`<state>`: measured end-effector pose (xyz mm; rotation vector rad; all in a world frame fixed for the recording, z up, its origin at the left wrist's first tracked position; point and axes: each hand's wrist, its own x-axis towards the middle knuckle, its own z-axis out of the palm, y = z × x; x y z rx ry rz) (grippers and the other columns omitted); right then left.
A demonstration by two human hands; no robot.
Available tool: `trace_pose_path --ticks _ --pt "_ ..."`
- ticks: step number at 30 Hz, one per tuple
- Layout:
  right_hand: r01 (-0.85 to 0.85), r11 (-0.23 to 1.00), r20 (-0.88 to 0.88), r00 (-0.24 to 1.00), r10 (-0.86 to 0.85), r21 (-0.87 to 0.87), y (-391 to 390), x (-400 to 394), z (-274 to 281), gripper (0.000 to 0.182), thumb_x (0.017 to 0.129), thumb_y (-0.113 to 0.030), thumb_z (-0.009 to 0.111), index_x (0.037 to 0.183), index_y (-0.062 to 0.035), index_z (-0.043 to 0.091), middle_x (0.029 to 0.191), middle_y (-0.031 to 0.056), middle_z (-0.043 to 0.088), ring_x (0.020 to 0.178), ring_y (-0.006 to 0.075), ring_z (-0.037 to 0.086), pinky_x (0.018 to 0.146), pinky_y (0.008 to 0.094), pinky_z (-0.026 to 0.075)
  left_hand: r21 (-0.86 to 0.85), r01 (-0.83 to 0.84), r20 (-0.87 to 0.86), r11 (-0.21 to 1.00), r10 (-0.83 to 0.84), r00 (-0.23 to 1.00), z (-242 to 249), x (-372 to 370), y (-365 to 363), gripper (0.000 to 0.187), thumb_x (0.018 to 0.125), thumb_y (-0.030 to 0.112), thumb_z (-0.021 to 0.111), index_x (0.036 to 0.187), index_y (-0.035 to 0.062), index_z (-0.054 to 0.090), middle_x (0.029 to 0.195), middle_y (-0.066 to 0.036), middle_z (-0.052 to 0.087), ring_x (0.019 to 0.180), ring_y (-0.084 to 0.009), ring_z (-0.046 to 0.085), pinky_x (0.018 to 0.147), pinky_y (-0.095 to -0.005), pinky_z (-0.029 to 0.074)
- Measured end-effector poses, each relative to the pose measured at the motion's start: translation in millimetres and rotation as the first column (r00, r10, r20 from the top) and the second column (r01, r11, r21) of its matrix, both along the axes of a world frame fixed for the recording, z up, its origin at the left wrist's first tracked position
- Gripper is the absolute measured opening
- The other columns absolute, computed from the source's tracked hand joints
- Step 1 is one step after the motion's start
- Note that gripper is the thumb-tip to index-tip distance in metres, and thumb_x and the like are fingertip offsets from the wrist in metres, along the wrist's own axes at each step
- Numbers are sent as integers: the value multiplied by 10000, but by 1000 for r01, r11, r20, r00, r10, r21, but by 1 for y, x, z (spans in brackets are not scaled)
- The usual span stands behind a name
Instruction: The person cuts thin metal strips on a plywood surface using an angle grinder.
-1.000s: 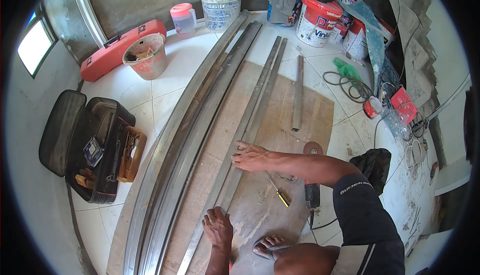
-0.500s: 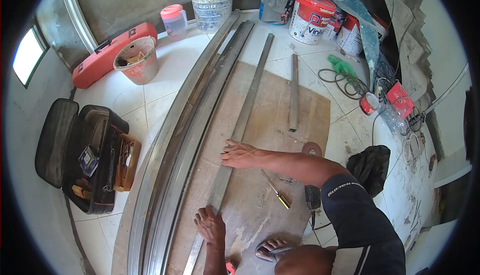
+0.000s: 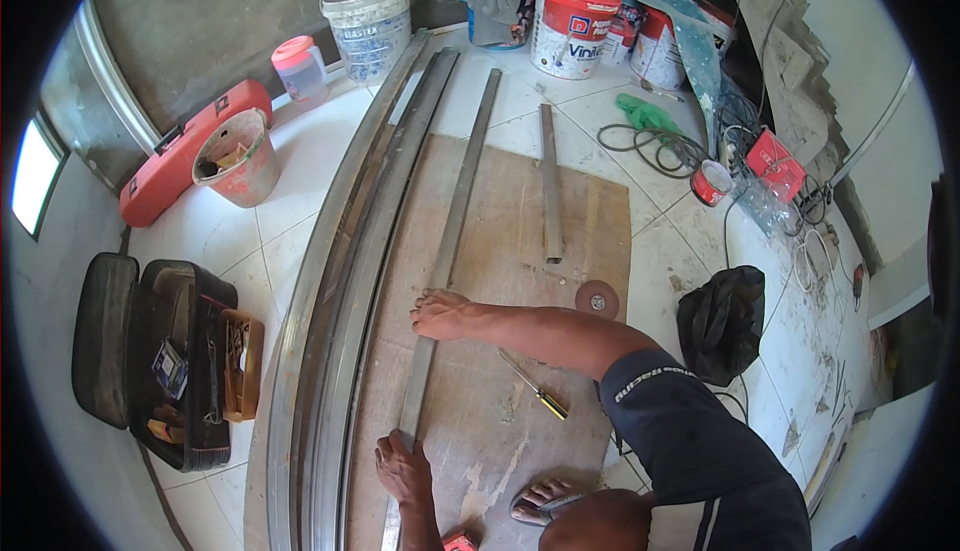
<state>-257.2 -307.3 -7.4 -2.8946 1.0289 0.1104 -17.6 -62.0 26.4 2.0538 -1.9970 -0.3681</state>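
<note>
A long narrow metal tube lies lengthwise on the brown board. My right hand reaches in from the right and grips the tube near its middle, fingers bent over it. Lower down, my left hand is closed around the near part of the same tube, thumb along its side. A shorter metal tube rests on the board to the right. Beneath my right forearm lies a screwdriver with a yellow and black handle. A round abrasive disc lies beyond that forearm.
Long metal bars lie bundled to the left. Beyond them stand an open black case, a dirty bucket and a red case. Paint pails line the back. Cables and a black bag lie right.
The view has shifted, so most things sit further left in it. Both hands stay on the long tube, and the abrasive disc shows more fully past the forearm.
</note>
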Motion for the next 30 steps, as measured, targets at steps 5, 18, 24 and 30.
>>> trace_pose_path --ticks 5,18,24,30 --pt "56 996 143 988 -66 72 -20 3 -104 25 788 -182 614 774 -184 594 932 -1 614 984 187 596 880 362 457 5 14 27 1000 -14 1000 -5 3 -3 472 760 143 823 1171 38 615 1034 -186 618 961 -409 622 806 -514 513" --pt "174 977 284 950 -132 -126 -35 23 -130 81 743 -141 653 811 -122 692 847 66 694 889 251 685 881 378 518 14 48 121 999 -49 991 -7 4 -9 444 752 216 849 1082 39 610 998 -188 637 933 -411 639 810 -519 510" --pt "26 868 -73 995 -72 -496 -26 33 -100 151 852 -157 665 714 -142 607 713 27 620 726 217 629 757 376 523 77 65 127 995 -75 989 -4 7 -11 444 749 222 846 1070 32 605 1001 -197 626 932 -417 635 806 -526 509" --pt "-481 282 -554 655 -514 -830 18 97 -132 199 906 -170 699 727 -117 634 694 17 619 651 145 594 619 315 512 32 113 197 993 -117 973 -12 48 22 390 769 198 816 1042 28 598 997 -222 596 930 -438 610 818 -544 487"
